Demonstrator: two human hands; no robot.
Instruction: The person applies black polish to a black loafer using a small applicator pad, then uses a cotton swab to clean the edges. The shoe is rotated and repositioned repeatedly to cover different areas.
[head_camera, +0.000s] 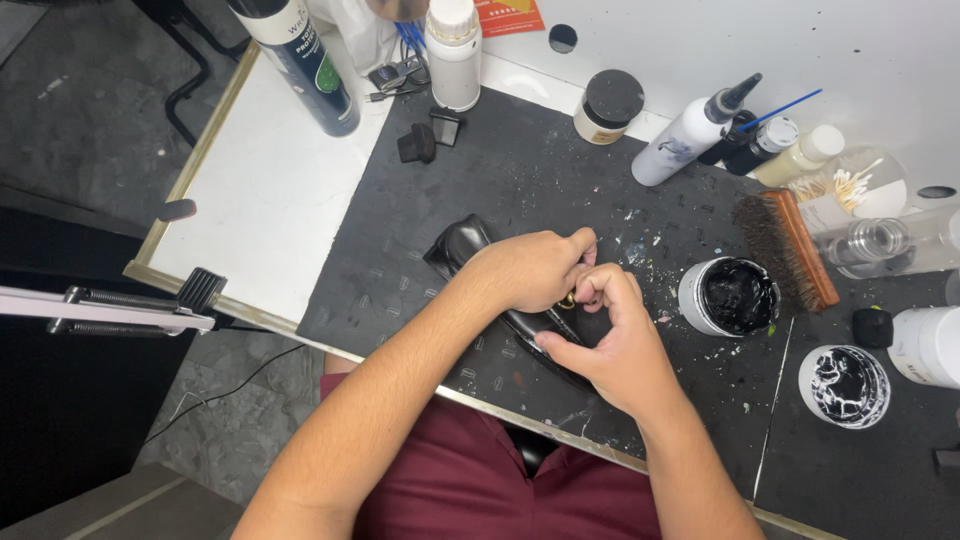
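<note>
Maroon lap: nearest of all, the person's dark red clothing (470, 485) fills the bottom edge below the forearms.
Table: white-topped table (265, 190) carrying a black, paint-flecked work mat (520, 170); one of each.
Shoe: one glossy black leather shoe (462, 243) lies on the mat at its near edge, toe pointing up-left, mostly covered by both hands.
Handling: I judge it light, firm at the toe and softer along the upper, slick where polished; the sole edge or heel looks the safest place to take hold.
Left hand: left hand (530, 268) rests over the shoe's upper, its grip curled closed on the shoe.
Right hand: right hand (615, 345) has its grip pinched around a small gold-coloured fitting (568, 299) on the shoe.
Brush: one wooden-backed bristle brush (790, 248), right of the hands.
Open tubs: two round white tubs of black paste, one (728, 296) just beside the right hand, one (845, 385) further right.
Bottles: one tall dark spray can (300, 60) and one white cylindrical bottle (454, 50) at the far edge, a white squeeze bottle with a black nozzle (685, 135); more small bottles cluster far right, too crowded to count surely.
Lidded jar: one, black-capped (608, 105).
</note>
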